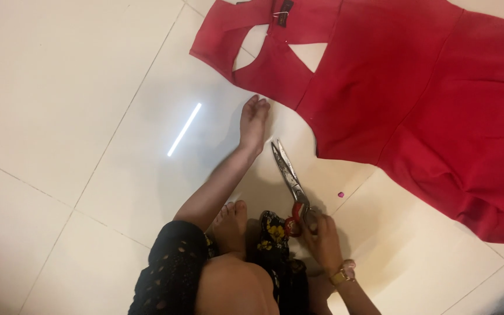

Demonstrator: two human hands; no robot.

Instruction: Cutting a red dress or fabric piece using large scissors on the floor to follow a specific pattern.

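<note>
We see a red dress (415, 87) spread flat on the white tiled floor (59, 116), and our left hand (254, 122) rests open, palm down, just beside its bodice edge. Our right hand (322, 233) grips the red handles of the scissors (290, 178), whose nearly closed blades lie on the floor pointing toward the dress.

Red dress (415, 87), silver red-handled scissors (290, 181), white floor tiles (59, 87), black yellow-flowered skirt (275, 245).
</note>
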